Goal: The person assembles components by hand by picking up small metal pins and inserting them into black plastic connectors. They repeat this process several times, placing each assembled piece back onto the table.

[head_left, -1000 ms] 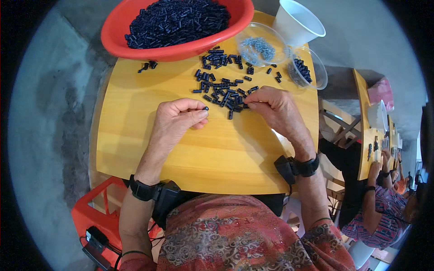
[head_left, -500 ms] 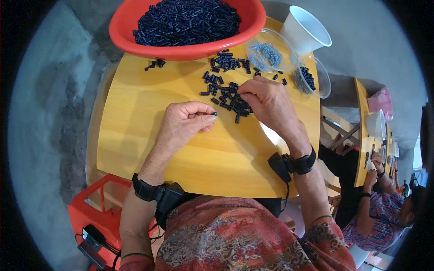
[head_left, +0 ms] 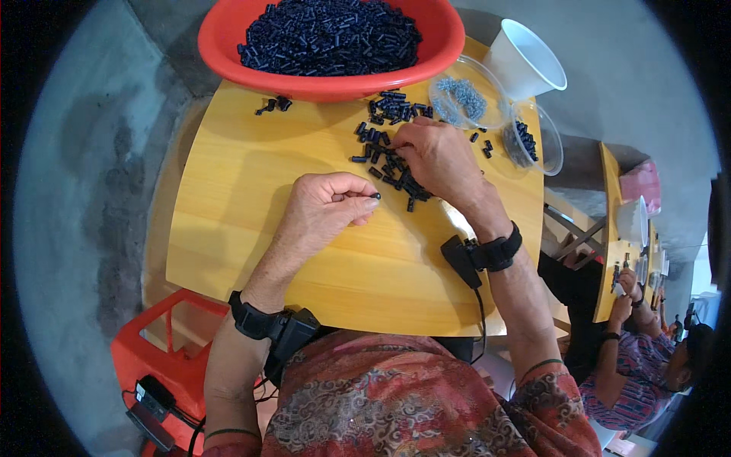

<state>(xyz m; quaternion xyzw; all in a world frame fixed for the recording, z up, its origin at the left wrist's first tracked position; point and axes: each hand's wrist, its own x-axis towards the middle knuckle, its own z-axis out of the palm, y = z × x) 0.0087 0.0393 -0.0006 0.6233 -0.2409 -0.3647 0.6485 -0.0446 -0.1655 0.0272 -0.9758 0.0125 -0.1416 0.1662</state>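
Between the thumb and forefinger of my left hand (head_left: 324, 206) is a small black cylindrical piece (head_left: 375, 196), only its end showing. My right hand (head_left: 443, 158) reaches over a loose pile of short black cylinders (head_left: 407, 184) on the table. Its fingertips are pinched together at the pile; whatever they grip is hidden. Just beyond that hand, a clear round dish (head_left: 499, 114) contains many tiny silvery-blue pieces (head_left: 463, 97). A second clear cup (head_left: 550, 158), tilted, holds more black cylinders (head_left: 525, 141).
A red basin (head_left: 327, 86) heaped with black pieces stands at the far edge of the yellow table (head_left: 244, 198). Few dark bits (head_left: 276, 104) lie by it. A white tub (head_left: 525, 61) is at far right. A red stool (head_left: 156, 335) stands lower left; another person (head_left: 636, 365) works at right.
The view has shifted slightly, so the table things sit a bit farther right. My right hand has moved left and inward over the pile; my left hand keeps its pinch on the black piece.
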